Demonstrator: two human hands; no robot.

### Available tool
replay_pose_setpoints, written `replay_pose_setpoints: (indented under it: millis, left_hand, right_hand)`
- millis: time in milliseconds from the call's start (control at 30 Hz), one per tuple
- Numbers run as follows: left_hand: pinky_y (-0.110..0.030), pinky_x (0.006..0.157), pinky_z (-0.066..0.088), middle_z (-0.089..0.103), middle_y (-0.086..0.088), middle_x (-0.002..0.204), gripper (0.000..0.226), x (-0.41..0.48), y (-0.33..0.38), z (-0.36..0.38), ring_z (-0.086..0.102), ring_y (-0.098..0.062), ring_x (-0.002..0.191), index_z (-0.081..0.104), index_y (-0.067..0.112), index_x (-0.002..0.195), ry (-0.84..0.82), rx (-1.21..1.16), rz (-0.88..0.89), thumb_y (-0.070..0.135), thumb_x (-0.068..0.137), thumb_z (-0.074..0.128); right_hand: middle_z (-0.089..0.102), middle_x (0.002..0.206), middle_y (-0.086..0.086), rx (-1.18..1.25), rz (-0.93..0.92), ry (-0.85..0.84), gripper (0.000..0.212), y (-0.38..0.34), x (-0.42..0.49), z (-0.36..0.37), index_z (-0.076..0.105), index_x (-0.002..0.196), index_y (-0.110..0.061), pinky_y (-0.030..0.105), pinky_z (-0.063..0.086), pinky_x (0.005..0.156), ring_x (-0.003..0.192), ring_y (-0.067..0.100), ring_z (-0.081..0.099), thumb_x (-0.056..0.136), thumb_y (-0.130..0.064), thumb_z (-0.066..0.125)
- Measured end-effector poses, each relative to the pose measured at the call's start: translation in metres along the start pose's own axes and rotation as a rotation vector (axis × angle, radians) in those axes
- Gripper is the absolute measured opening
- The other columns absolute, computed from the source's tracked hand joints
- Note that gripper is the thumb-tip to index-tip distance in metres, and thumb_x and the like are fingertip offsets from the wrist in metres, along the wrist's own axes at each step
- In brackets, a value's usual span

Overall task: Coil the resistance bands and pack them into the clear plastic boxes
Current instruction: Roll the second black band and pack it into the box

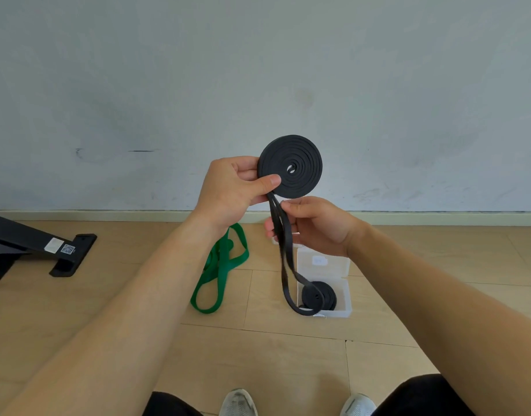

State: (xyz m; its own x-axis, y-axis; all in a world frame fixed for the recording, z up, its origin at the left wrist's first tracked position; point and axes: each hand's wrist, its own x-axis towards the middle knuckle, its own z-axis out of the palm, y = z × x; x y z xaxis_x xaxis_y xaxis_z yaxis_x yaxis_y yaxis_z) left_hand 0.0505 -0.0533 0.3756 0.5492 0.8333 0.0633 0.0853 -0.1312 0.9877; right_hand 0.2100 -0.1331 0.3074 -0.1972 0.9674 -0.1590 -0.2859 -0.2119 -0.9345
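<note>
- Head view, first risk: the flat black coil (pixel 289 166) of the black rubber resistance band is held in the air by one edge only. If the left hand (pixel 234 187) eases its pinch, I judge the springy turns would loosen and unwind.
- Head view, second risk: the unwound tail (pixel 286 265) hangs as a long double loop in front of the clear plastic box (pixel 321 262) on the wooden floor (pixel 288 355). It could twist as it is wound in, leaving a lumpy coil too wide for a box. I cannot tell whether the loop touches the box.
- The box stands open and already holds a second black coil (pixel 318 295). A green flat resistance band (pixel 222 271) lies uncoiled on the floor, near the box but apart from it.
- Left hand: raised before the wall, with the thumb pressed on the coil's face and the fingers (pixel 243 167) curled behind its edge, pinching it firmly.
- Right hand (pixel 315 225): just below the coil, its fingers loosely curled round both strands of the tail, close to where they leave the coil.
</note>
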Motion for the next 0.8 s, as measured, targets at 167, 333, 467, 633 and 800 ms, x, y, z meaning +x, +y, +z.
replay_pose_setpoints:
  millis: [167, 333, 467, 633, 800]
  left_hand:
    - [-0.029, 0.079, 0.062, 0.080, -0.004, 0.096, 0.027, 0.0001, -0.0026, -0.0033, 0.077, -0.018, 0.092, 0.072, 0.006, 0.114, 0.008, -0.026, -0.034, 0.002, 0.087, 0.075]
    - [-0.029, 0.078, 0.062, 0.080, -0.006, 0.098, 0.026, 0.0006, -0.0057, -0.0054, 0.077, -0.019, 0.092, 0.072, 0.005, 0.113, 0.010, -0.031, -0.052, 0.002, 0.087, 0.075]
    - [-0.030, 0.079, 0.062, 0.079, -0.007, 0.098, 0.026, 0.0013, -0.0067, -0.0062, 0.077, -0.020, 0.092, 0.073, 0.005, 0.113, 0.009, -0.026, -0.058, 0.002, 0.087, 0.075]
    - [-0.029, 0.079, 0.062, 0.079, -0.007, 0.099, 0.027, 0.0009, -0.0065, -0.0062, 0.077, -0.020, 0.093, 0.072, 0.005, 0.113, -0.008, -0.045, -0.075, 0.002, 0.087, 0.075]
    - [-0.027, 0.077, 0.061, 0.079, -0.008, 0.100, 0.026, -0.0011, -0.0091, -0.0073, 0.077, -0.020, 0.094, 0.071, 0.003, 0.114, -0.045, -0.079, -0.116, 0.001, 0.088, 0.073]
  right_hand:
    - [0.066, 0.087, 0.009, 0.129, 0.016, 0.003, 0.021, 0.0034, 0.0008, -0.0044, 0.063, 0.094, -0.004, 0.041, 0.047, 0.091, 0.074, 0.022, 0.062, 0.102, -0.021, 0.053]
    - [0.069, 0.086, 0.011, 0.118, 0.023, 0.046, 0.023, 0.0029, 0.0011, -0.0034, 0.068, 0.097, -0.003, 0.039, 0.052, 0.087, 0.070, 0.020, 0.064, 0.094, -0.024, 0.060]
    - [0.073, 0.090, 0.013, 0.074, 0.013, 0.096, 0.025, 0.0031, 0.0020, -0.0052, 0.071, 0.099, -0.001, 0.035, 0.057, 0.084, 0.072, 0.019, 0.069, 0.096, -0.023, 0.059]
    - [0.071, 0.085, 0.014, 0.103, 0.021, 0.081, 0.023, 0.0031, 0.0022, -0.0051, 0.069, 0.096, 0.001, 0.029, 0.059, 0.076, 0.070, 0.019, 0.066, 0.101, -0.015, 0.054]
    - [0.068, 0.082, 0.012, 0.101, 0.055, 0.057, 0.019, 0.0039, 0.0041, -0.0062, 0.072, 0.087, -0.005, 0.032, 0.053, 0.076, 0.067, 0.019, 0.060, 0.098, -0.012, 0.058]
